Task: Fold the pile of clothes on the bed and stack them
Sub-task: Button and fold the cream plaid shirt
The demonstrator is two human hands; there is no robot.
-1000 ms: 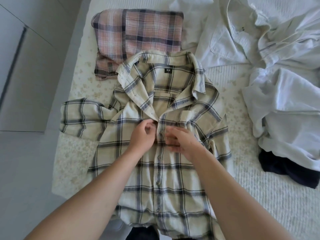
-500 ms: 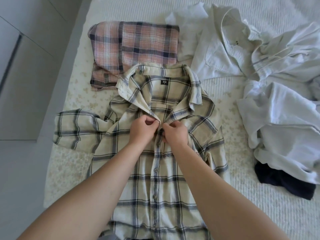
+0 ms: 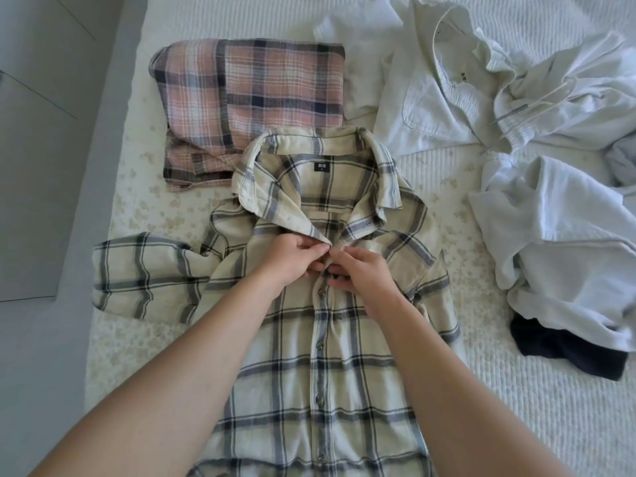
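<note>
Head view: at frame centre the soft cream plaid flannel shirt (image 3: pixel 320 339) lies flat on the textured white bed (image 3: pixel 516 425). Left hand (image 3: pixel 292 258) and right hand (image 3: pixel 361 273) both pinch its button placket under the collar. A folded pink plaid shirt (image 3: pixel 251 98) sits upper left, crumpled white clothes (image 3: pixel 550 166) at right.

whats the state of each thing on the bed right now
cream plaid shirt: flat, face up, mostly buttoned, collar open
pink plaid shirt: folded
white clothes: crumpled, unfolded
dark garment: partly under the white clothes
left hand: pinching the shirt placket
right hand: pinching the shirt placket
</note>
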